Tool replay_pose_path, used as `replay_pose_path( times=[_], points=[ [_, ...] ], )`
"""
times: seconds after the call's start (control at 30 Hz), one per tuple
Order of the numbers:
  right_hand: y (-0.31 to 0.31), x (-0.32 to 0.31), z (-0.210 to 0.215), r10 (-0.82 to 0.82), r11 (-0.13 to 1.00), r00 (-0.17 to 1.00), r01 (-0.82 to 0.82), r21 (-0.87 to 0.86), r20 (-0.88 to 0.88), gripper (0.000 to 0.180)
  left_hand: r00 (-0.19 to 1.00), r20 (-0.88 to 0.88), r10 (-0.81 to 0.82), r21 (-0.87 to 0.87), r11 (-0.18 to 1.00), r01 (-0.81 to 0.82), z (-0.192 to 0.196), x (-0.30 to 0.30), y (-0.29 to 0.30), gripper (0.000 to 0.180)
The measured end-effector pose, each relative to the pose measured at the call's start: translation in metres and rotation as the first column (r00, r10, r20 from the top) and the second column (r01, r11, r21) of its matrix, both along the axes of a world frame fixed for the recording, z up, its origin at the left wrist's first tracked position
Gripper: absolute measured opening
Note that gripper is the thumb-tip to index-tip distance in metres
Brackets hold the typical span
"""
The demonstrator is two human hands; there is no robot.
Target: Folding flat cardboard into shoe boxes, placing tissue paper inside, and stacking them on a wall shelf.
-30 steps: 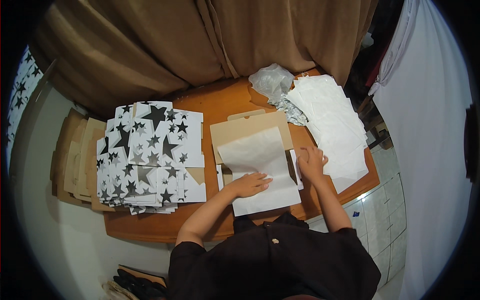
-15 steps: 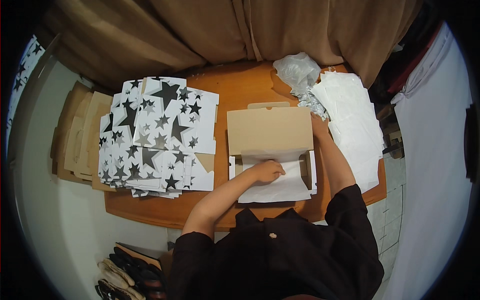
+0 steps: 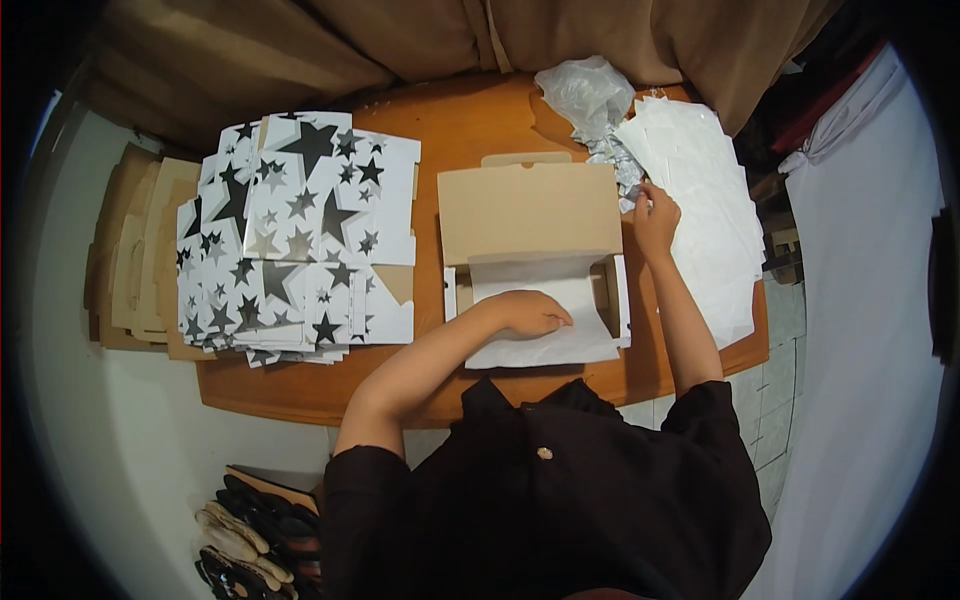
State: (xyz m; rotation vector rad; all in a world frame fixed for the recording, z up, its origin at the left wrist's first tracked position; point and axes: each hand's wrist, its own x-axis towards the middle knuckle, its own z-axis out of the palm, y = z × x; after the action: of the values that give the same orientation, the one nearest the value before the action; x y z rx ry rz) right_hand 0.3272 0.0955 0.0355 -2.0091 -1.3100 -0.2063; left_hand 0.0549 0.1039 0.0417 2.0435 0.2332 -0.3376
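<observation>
Caution: the white paper sheet could crease, tear or skew if the left hand bears down unevenly, because the sheet spans the open cavity of the kraft cardboard box and appears thin. A sideways pull by the left forearm could also shift the box toward the near edge of the table. At the table's far right corner, the right hand could disturb the stack of white sheets, as the crumpled silvery strip lies against that stack's left side. Position: the box sits near the middle of the table's near edge, lid raised toward the far edge; the sheet lies under the left hand and well to the left and nearside of the right hand. Hands: apart; the left rests on the sheet, fingers curled, grip not discernible; the right has bent fingers beside the strip's near end, and whether they hold anything cannot be told
</observation>
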Motion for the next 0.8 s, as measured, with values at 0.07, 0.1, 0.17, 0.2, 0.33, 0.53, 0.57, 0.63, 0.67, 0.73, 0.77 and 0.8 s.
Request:
replay_pose_path(
  times=[0.07, 0.1, 0.17, 0.2, 0.33, 0.53, 0.57, 0.63, 0.67, 0.73, 0.77, 0.8],
  points=[
    [-0.012, -0.001, 0.007, 0.051, 0.993, 0.987, -0.033, 0.117, -0.153, 0.018, 0.999, 0.022, -0.029, 0.043, 0.999, 0.028, -0.013, 0.02, -0.012, 0.039],
    [-0.016, -0.003, 0.008, 0.046, 0.993, 0.988, -0.029, 0.117, -0.149, 0.018, 0.999, 0.025, -0.034, 0.044, 0.998, 0.033, -0.015, 0.031, -0.015, 0.039],
    [-0.026, -0.014, 0.007, 0.152, 0.961, 0.902, -0.04, 0.273, -0.404, 0.017, 0.959, -0.192, -0.207, 0.062, 0.973, 0.223, -0.018, 0.049, -0.019, 0.04],
    [-0.031, -0.02, 0.014, 0.157, 0.96, 0.904, -0.046, 0.275, -0.397, 0.017, 0.961, -0.186, -0.203, 0.067, 0.974, 0.219, -0.027, 0.05, -0.019, 0.04],
    [-0.067, -0.019, 0.037, 0.223, 0.947, 0.831, -0.061, 0.315, -0.509, 0.014, 0.998, -0.06, -0.028, -0.311, 0.95, 0.008, -0.032, 0.03, -0.004, 0.045],
    [-0.133, -0.017, 0.053, 0.297, 0.937, 0.563, -0.013, 0.35, -0.771, 0.016, 0.985, -0.174, 0.015, -0.222, 0.973, -0.054, 0.044, -0.056, 0.019, 0.048],
    [-0.139, -0.023, 0.053, 0.277, 0.947, 0.549, -0.017, 0.321, -0.788, 0.016, 0.984, -0.175, 0.021, -0.218, 0.974, -0.059, 0.047, -0.058, 0.02, 0.048],
    [-0.14, -0.031, 0.053, 0.262, 0.955, 0.534, -0.024, 0.295, -0.804, 0.017, 0.977, -0.211, 0.03, -0.057, 0.997, -0.043, 0.051, -0.06, 0.023, 0.035],
    [-0.137, -0.038, 0.053, 0.288, 0.95, 0.521, -0.049, 0.309, -0.803, 0.017, 0.991, -0.076, 0.11, -0.037, 0.993, -0.113, 0.042, -0.061, 0.021, 0.022],
    [-0.128, -0.057, 0.06, 0.312, 0.941, 0.549, -0.07, 0.33, -0.775, 0.015, 0.986, -0.038, 0.162, 0.138, 0.978, -0.155, 0.043, -0.053, 0.021, 0.02],
    [-0.122, -0.068, 0.065, 0.312, 0.941, 0.552, -0.068, 0.331, -0.773, 0.015, 0.979, 0.008, 0.203, 0.3, 0.934, -0.196, 0.042, -0.049, 0.02, 0.019],
    [-0.116, -0.079, 0.069, 0.329, 0.93, 0.608, -0.079, 0.358, -0.722, 0.016, 0.969, 0.098, 0.226, 0.424, 0.871, -0.246, 0.038, -0.046, 0.02, 0.016]
  ],
)
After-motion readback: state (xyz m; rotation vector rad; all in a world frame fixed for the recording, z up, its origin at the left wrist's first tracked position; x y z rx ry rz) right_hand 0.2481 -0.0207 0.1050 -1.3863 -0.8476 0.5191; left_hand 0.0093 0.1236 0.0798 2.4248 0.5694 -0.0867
